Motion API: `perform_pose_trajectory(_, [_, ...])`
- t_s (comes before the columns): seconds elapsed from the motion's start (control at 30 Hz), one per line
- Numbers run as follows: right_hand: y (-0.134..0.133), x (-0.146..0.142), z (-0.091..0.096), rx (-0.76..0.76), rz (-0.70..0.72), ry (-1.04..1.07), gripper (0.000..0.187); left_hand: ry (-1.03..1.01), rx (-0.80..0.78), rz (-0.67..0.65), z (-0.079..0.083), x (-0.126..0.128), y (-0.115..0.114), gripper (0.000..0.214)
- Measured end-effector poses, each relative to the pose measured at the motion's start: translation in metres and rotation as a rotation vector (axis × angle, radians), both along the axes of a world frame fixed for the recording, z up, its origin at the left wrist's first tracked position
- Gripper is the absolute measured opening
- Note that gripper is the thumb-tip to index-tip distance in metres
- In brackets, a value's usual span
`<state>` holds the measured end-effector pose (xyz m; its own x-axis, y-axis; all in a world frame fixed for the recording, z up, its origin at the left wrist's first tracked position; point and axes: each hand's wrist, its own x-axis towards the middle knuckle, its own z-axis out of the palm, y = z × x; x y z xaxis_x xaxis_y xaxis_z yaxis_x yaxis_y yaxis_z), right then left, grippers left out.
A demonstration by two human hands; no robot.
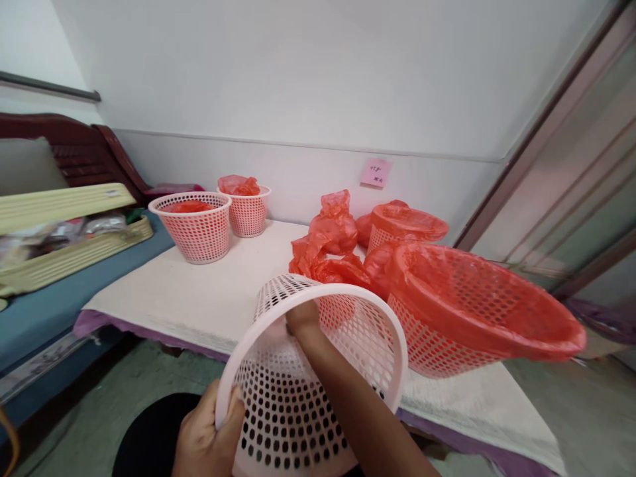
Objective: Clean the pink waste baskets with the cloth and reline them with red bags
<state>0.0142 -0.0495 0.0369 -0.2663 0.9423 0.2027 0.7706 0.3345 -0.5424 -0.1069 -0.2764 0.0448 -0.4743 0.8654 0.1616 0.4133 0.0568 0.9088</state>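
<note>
A pale pink perforated plastic wastebasket [392,331] is tilted on its side, its wide mouth facing me. My left hand [211,424] grips its rim at the lower left, thumb inside. My right hand [303,317] reaches deep into the basket, near its inner wall and bottom; its fingers are hidden, so what they touch does not show. Just behind the basket lie crumpled red plastic bags [332,232]. To the right, a similar basket lined with a red bag [477,305] leans toward the table's edge, with another lined basket [407,222] behind it.
Two upright pink baskets, a nearer one [199,232] and a farther one [248,212], hold red bags on the white-covered table [163,298]. A pink paper note [376,173] is on the wall. At left, a long yellowish container [74,258] sits on a blue-covered bed [64,318].
</note>
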Motion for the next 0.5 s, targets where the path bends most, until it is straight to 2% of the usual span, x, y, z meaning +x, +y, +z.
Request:
perform_pose_trajectory(0.1, [0.01,0.015,0.009,-0.001,-0.081,-0.098,0.04,-0.015,-0.02,0.035,-0.002,-0.001,0.001,0.034])
perform_pose_trajectory(0.23, [0.005,0.02,0.003,-0.116,-0.12,-0.225,0.036,-0.022,-0.026,0.028,-0.004,-0.001,0.004,0.036])
perform_pose_trajectory(0.37, [-0.008,0.013,-0.013,-0.273,-0.006,-0.281,0.032,-0.028,-0.019,0.024,-0.004,0.0,0.007,0.036])
perform_pose_trajectory(0.5, [-0.018,0.004,-0.025,-0.356,0.092,-0.207,0.029,-0.076,-0.005,0.02,-0.003,0.005,0.008,0.034])
